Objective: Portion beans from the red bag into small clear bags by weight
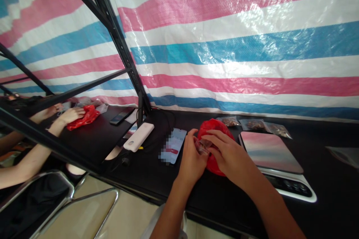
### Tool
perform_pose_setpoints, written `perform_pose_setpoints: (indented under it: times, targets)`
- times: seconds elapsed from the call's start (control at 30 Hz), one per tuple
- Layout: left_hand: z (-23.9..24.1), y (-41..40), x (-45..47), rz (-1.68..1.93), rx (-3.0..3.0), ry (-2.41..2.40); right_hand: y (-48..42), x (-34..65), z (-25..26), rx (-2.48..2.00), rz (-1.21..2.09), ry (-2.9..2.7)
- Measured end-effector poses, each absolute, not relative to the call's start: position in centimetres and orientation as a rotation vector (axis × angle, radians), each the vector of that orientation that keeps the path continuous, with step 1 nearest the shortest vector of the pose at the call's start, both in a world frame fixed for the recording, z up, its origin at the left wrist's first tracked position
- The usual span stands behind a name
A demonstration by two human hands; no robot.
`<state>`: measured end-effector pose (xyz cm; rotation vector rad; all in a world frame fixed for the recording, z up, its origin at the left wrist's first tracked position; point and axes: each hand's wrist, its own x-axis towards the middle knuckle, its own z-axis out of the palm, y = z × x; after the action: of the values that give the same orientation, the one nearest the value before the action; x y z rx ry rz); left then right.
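Both hands meet over a crumpled red plastic bag [217, 125] on the black table. My left hand [193, 157] has its fingers closed on the left side of a small clear plastic bag [202, 147]. My right hand [226, 149] grips the same clear bag from the right with bent fingers. What lies inside the clear bag is mostly hidden by the fingers. Just right of my right hand stands a kitchen scale [272, 153] with a shiny, bare platform. A phone [174, 145] with a lit screen lies left of my left hand.
Filled clear bags [254, 125] lie behind the scale, and a flat clear bag [343, 155] is at far right. A white power bank [139, 137] and cables sit left. Beyond the black metal frame [120, 48], a co-worker's hand [73, 115] touches another red bag [85, 117].
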<state>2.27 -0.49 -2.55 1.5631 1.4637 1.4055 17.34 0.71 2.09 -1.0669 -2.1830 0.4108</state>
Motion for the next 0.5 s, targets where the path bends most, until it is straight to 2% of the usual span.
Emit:
perform_pose_setpoints:
  times: [0.23,0.37,0.5]
  targets:
    - [-2.6,-0.6,1.8,1.502,1.628,1.464,0.4,16.6,2.5,-0.968,0.672,-2.096]
    - [-2.4,-0.8,2.0,1.548,1.630,1.557,0.5,16.2,2.5,-0.972,0.640,-2.034]
    - [-1.9,-0.8,2.0,1.443,1.612,1.724,0.6,15.8,2.3,-0.960,0.554,-2.000]
